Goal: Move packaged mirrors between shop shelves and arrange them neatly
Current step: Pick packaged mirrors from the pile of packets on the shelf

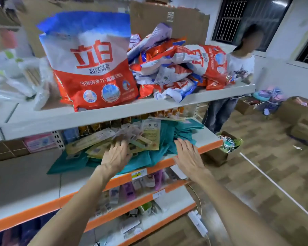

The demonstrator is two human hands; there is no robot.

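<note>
Both arms reach forward into the shelving. The left hand (116, 155) lies palm down on the packaged mirrors (103, 139). Its fingers are spread and nearly straight, so it presses on the pile and does not close around any pack. The right hand (187, 155) is also flat and relaxed, palm down on the teal cloth (167, 137). It rests at the front edge of the middle shelf (210, 145), to the right of the pile.

The mirrors seem to be flat card packs, though this part is blurred. They lie in a loose, crossed heap on the teal cloth on the middle shelf. On the top shelf (149, 110) a big red, white and blue detergent bag (91, 64) stands upright. Just beside it on the right lie many crumpled bags (176, 68) of the same colours. The lower shelves (176, 197) hold small packed goods. A cardboard box (215, 157) with small items stands on the floor by the shelf end, near a standing person (238, 68).

The upright bag shows "立白" in large red characters and "超洁清新" below them. A yellow and white price label (139, 173) sits on the orange shelf edge, and its writing is too small to read.
</note>
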